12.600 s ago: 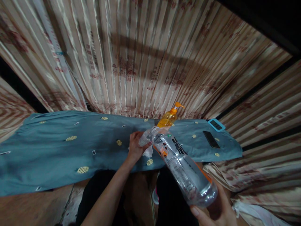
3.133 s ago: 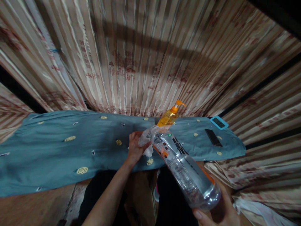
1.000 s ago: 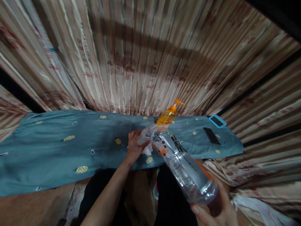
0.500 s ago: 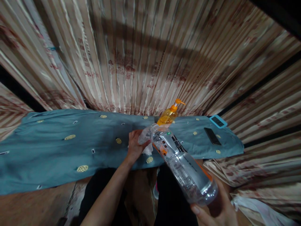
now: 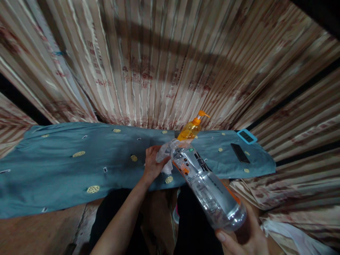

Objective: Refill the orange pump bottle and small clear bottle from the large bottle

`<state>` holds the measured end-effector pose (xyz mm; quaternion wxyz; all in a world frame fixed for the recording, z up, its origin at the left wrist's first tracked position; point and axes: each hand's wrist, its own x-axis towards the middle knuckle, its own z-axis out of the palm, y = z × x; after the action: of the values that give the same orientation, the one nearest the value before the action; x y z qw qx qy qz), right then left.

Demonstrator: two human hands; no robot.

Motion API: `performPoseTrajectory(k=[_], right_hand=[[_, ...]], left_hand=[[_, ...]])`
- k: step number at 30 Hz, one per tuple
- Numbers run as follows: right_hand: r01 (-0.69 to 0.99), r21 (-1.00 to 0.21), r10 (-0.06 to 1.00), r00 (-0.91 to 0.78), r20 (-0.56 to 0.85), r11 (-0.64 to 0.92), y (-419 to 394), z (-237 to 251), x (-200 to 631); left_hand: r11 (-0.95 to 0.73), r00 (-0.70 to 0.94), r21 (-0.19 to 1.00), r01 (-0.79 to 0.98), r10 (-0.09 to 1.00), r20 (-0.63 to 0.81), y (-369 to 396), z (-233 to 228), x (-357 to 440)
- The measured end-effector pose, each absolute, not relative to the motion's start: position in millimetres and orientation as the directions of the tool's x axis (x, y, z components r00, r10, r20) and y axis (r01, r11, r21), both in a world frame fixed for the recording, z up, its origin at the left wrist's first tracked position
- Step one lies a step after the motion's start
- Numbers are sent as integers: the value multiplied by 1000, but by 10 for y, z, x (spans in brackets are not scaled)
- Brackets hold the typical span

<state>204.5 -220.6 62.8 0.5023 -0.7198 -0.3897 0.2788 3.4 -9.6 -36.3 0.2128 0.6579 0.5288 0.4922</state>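
Note:
My right hand is wrapped round the base end of a large clear plastic bottle with a silver-and-orange label. The bottle is tilted, its neck pointing up and left, close to my left hand. My left fingers are closed round a crumpled-looking clear plastic piece at the bottle's neck; its exact kind is unclear. Below it hangs a bit of white tissue-like material. Just behind the bottle's neck stands a yellow pump bottle with an orange pump head, its lower part hidden.
A teal cloth with yellow prints covers the long, narrow surface before me. To the right lie a dark phone and a blue-framed device. A pleated curtain hangs behind and on both sides. A white bag is at the lower right.
Almost nothing differs; both hands keep the same hold and the bottle stays at the same tilt. The view has shifted very slightly.

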Motion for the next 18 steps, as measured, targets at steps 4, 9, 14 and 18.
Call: performPoseTrajectory(k=[4,9,14,18], right_hand=[[258,-943,831,555,-31,-208,-2209,640,2027],[295,-934,837,548,-6,-200,-2213,648,2024],[324,-927,846,534,14,-189,-2230,588,2090],[378,-907,859,511,37,-186,-2238,556,2134]], left_hand=[[-352,-45,801,484,904,424,-93,-371,37],[-337,-56,803,491,908,416,-84,-380,38],[-338,-52,807,484,910,412,-79,-383,38],[-335,-56,800,498,908,415,-74,-393,38]])
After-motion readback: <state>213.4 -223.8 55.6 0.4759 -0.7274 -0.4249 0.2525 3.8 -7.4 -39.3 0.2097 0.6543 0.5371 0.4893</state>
